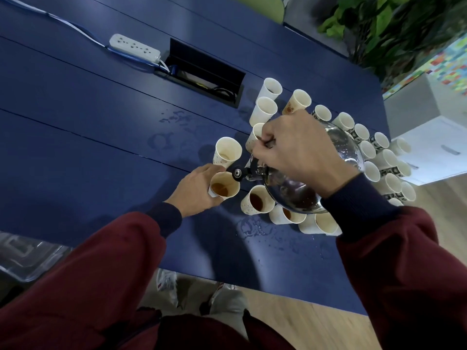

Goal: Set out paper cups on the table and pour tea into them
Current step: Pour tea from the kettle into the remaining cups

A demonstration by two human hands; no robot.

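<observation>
Head view: two maroon sleeves reach out over a dark blue tabletop [88, 122]. Near its front edge lies a wet patch [265, 231] of spilled drops. Just beyond, three paper cups [256, 203] stand in a curved row, and at least two hold brown tea. The left hand [194, 190] wraps its fingers round another tea cup [225, 189], part-filled with brown tea and standing on the tabletop. The black-capped spout [237, 173] of a shiny steel kettle [298, 195] sits right at this cup's rim. The kettle is tilted toward it. The right hand [300, 150] is above the kettle, fingers curled tight round its dark top handle. Just past the left hand stands a patterned cup [226, 152] with a pale bottom. Farther on, tall white cups [265, 109] cluster, and many smaller cups [366, 147] crowd the right side behind the kettle. Beyond are an open cable hatch [202, 72] and a white power strip [135, 48], with green plants [391, 26] farthest off.
</observation>
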